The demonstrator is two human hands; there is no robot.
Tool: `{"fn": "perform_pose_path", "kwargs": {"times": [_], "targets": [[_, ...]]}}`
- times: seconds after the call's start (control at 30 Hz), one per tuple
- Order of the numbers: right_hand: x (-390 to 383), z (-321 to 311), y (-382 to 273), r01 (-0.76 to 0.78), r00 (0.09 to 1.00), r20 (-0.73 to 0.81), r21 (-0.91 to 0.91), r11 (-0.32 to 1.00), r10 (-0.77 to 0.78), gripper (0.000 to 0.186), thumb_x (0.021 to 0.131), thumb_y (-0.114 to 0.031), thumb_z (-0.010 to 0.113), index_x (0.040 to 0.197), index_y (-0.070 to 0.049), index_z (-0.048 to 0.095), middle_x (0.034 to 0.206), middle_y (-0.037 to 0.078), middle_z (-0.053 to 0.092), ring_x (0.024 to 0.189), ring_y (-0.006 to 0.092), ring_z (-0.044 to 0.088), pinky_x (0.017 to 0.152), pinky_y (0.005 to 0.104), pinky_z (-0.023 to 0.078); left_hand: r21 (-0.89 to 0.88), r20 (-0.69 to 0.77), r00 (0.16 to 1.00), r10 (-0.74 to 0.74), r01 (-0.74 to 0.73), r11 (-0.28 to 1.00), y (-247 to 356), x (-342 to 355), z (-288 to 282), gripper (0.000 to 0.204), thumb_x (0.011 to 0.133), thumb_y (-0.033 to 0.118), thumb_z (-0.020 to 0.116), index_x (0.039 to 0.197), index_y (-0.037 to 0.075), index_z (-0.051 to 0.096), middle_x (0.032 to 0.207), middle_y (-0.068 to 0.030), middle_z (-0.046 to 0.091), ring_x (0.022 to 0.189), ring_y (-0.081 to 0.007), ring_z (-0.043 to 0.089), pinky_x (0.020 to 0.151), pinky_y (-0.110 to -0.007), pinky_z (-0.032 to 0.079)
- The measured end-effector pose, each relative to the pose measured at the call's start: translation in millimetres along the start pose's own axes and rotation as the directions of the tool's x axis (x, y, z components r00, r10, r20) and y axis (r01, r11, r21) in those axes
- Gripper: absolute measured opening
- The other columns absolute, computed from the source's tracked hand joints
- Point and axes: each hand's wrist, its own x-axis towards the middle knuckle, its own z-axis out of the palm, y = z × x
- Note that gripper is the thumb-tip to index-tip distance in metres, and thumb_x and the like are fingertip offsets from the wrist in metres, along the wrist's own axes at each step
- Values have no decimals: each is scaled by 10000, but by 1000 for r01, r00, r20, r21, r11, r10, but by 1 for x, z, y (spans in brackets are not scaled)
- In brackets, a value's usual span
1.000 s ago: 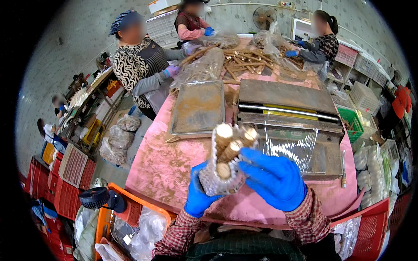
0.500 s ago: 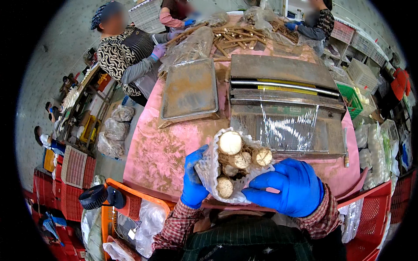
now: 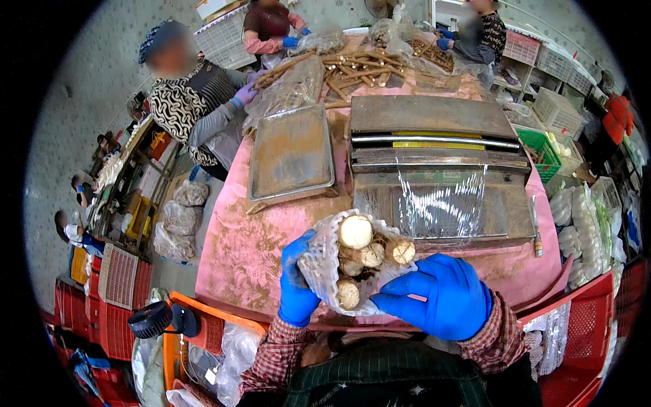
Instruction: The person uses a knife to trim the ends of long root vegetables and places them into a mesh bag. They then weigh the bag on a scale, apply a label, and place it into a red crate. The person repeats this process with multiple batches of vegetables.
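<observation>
My left hand [image 3: 297,285] in a blue glove grips the left side of a white bubbly wrap [image 3: 319,268]. Inside it stands a bundle of several brown roots [image 3: 356,232], their pale cut ends facing up. My right hand [image 3: 437,298], also gloved in blue, has its fingertips pinched on the wrap's lower right edge. Just beyond the bundle lie a stained metal tray scale [image 3: 288,149] and a dusty film-wrapping machine [image 3: 434,115] with clear film [image 3: 441,200] over its front plate.
The pink table [image 3: 230,251] carries a root pile [image 3: 359,68] at the back, where three co-workers handle roots and bags. An orange basket [image 3: 180,298] with plastic and a small fan [image 3: 149,319] are at lower left, a red crate [image 3: 583,325] at lower right.
The bundle has tipped so more cut ends face me. My right hand has shifted right and down along the wrap's edge; my left hand has moved left. The view has shifted slightly.
</observation>
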Motion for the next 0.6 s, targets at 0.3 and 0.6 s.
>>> {"fn": "perform_pose_path", "kwargs": {"times": [0.3, 0.6], "targets": [[-43, 42, 34, -267, 771, -99, 846, 461, 629, 455, 710, -107, 578, 1126, -78, 399, 1158, 92, 404, 1001, 205, 431, 750, 295, 426, -356, 154, 922, -356, 387, 850, 34, -11, 12, 676, 604, -20, 590, 1191, 36, 258, 1089, -117, 423, 964, -252, 456, 791, -366, 420], [-103, 91, 6, -185, 540, -63, 964, 191, 839, 860, 652, -214, 657, 1262, -18, 83, 1286, 157, 170, 1186, 231, 166, 972, 330, 159, -218, 346, 791, -505, 591, 777, 46, -45, 108, 447, 761, 242, 436, 1115, -21, 361, 1078, -167, 447, 920, -260, 484, 794, -360, 407]]}}
